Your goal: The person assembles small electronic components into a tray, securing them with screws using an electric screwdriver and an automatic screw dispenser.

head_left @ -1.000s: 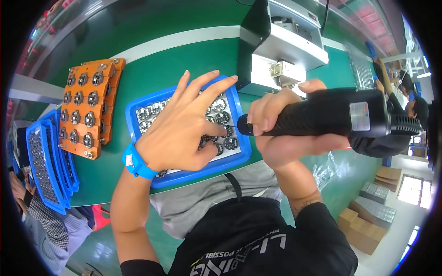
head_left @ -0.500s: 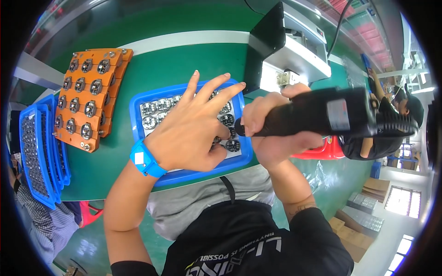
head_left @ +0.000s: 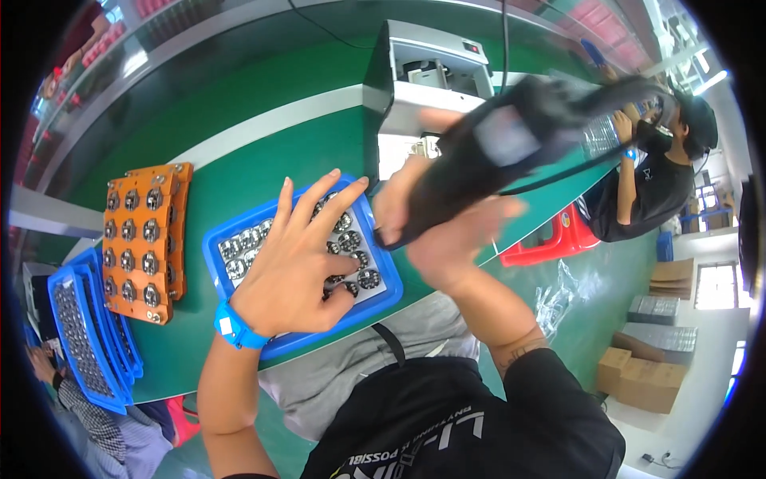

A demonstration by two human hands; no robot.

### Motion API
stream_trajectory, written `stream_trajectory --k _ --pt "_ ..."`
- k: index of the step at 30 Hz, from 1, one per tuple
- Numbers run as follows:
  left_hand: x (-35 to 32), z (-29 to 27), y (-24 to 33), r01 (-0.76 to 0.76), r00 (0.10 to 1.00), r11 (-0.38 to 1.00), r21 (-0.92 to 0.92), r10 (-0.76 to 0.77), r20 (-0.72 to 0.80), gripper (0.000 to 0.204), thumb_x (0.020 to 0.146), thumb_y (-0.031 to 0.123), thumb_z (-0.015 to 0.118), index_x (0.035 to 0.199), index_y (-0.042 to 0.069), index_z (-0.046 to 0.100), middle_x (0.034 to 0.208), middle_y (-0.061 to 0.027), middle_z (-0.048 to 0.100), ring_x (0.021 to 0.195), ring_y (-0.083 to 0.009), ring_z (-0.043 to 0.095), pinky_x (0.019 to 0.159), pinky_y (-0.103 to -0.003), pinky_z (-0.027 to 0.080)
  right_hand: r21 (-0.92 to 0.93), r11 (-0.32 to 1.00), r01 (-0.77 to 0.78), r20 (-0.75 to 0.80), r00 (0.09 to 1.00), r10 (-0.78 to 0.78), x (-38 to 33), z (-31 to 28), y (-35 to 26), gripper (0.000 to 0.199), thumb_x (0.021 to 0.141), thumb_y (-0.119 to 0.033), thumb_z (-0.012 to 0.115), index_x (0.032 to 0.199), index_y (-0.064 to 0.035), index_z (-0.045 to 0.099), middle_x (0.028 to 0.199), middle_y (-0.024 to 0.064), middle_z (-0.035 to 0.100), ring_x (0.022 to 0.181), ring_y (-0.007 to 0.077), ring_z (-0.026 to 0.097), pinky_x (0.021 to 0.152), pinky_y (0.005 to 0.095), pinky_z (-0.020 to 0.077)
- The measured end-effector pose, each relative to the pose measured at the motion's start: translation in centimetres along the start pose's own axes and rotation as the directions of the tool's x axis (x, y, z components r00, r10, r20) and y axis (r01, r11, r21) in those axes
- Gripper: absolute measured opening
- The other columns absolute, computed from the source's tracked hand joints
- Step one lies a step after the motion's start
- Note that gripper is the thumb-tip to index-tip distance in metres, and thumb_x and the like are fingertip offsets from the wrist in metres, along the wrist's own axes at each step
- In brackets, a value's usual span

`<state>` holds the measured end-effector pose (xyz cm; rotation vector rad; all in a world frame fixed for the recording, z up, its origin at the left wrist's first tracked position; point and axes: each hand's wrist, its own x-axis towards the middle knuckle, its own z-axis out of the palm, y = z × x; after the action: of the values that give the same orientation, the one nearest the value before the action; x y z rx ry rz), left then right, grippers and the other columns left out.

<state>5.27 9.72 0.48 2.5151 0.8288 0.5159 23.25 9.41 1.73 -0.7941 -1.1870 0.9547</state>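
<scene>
A shallow blue tray (head_left: 209, 254) holds rows of small round metal-and-black components (head_left: 369, 279) on a white sheet. My left hand (head_left: 291, 263), with a blue band at its wrist, lies over it. Three fingers are stretched out; the bent index finger and thumb close around one component near the tray's near right side, partly hidden. My right hand (head_left: 435, 231) is wrapped around a black corded electric screwdriver (head_left: 479, 156), held tilted above the tray's right edge. Motion blurs it, and its tip is hidden behind the hand.
Orange fixture plates (head_left: 128, 249) with rows of similar components stand at left, beside stacked blue trays (head_left: 68, 335). A grey-white machine with a black panel (head_left: 435, 100) stands beyond the tray. A red stool (head_left: 562, 239) and a seated co-worker (head_left: 650, 188) are at right.
The view has shifted, so the bench things sit lower and farther left. The screwdriver has tilted, its cord end now pointing farther up. My left hand keeps its pose over the tray.
</scene>
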Motion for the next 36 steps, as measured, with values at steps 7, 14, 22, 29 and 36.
stream_trajectory --k 7,14,22,29,36 --pt "0.3 -0.1 -0.1 -0.025 1.000 0.999 -0.028 0.025 0.003 0.036 0.054 0.013 0.064 0.086 0.010 0.081 0.148 -0.0193 0.042 0.143 -0.0437 0.030 0.112 -0.072 0.017 -0.115 0.965 0.235 -0.236 0.937 -0.256 6.1 -3.6 -4.5 0.090 0.087 -0.085 0.022 0.121 -0.0058 0.046 0.055 0.0060 0.046 0.043 0.0179 0.042 0.047 0.0326 0.0396" --pt "0.2 0.0 -0.2 -0.047 0.998 0.997 -0.062 0.044 -0.053 0.037 0.052 0.011 0.063 0.084 0.008 0.080 0.144 -0.0200 0.046 0.138 -0.0432 0.037 0.112 -0.071 0.021 -0.234 0.935 0.267 -0.099 0.950 -0.296 5.3 -3.6 -2.6 0.080 0.091 -0.079 0.031 0.116 -0.0038 0.041 0.055 0.0070 0.047 0.045 0.0169 0.045 0.047 0.0295 0.0390" --pt "-0.4 0.0 -0.9 -0.063 0.992 0.991 -0.119 0.049 -0.113 0.034 0.051 0.009 0.062 0.080 0.004 0.078 0.140 -0.0215 0.050 0.131 -0.0437 0.045 0.110 -0.069 0.025 -0.101 0.995 0.003 -0.070 0.997 -0.010 3.8 -3.0 -2.8 0.080 0.090 -0.082 0.027 0.117 -0.0074 0.041 0.055 0.0056 0.044 0.042 0.0167 0.042 0.046 0.0297 0.0377" --pt "-0.1 0.3 -1.3 -0.106 0.986 0.986 -0.125 0.088 -0.142 0.029 0.053 0.009 0.061 0.075 0.001 0.077 0.138 -0.0203 0.050 0.128 -0.0412 0.046 0.112 -0.065 0.027 -0.014 0.994 -0.111 0.086 0.990 0.112 -1.3 -0.1 -1.7 0.099 0.071 -0.096 0.026 0.123 -0.0114 0.035 0.055 0.0057 0.048 0.042 0.0189 0.044 0.047 0.0323 0.0397" --pt "-0.6 0.5 -1.8 -0.092 0.991 0.993 -0.080 0.084 -0.104 0.028 0.053 0.012 0.061 0.073 0.003 0.078 0.141 -0.0192 0.048 0.130 -0.0401 0.044 0.112 -0.068 0.027 -0.041 0.987 -0.153 0.127 0.979 0.157 -2.1 1.0 0.1 0.100 0.071 -0.095 0.029 0.121 -0.0082 0.034 0.057 0.0057 0.049 0.043 0.0165 0.045 0.048 0.0289 0.0416"
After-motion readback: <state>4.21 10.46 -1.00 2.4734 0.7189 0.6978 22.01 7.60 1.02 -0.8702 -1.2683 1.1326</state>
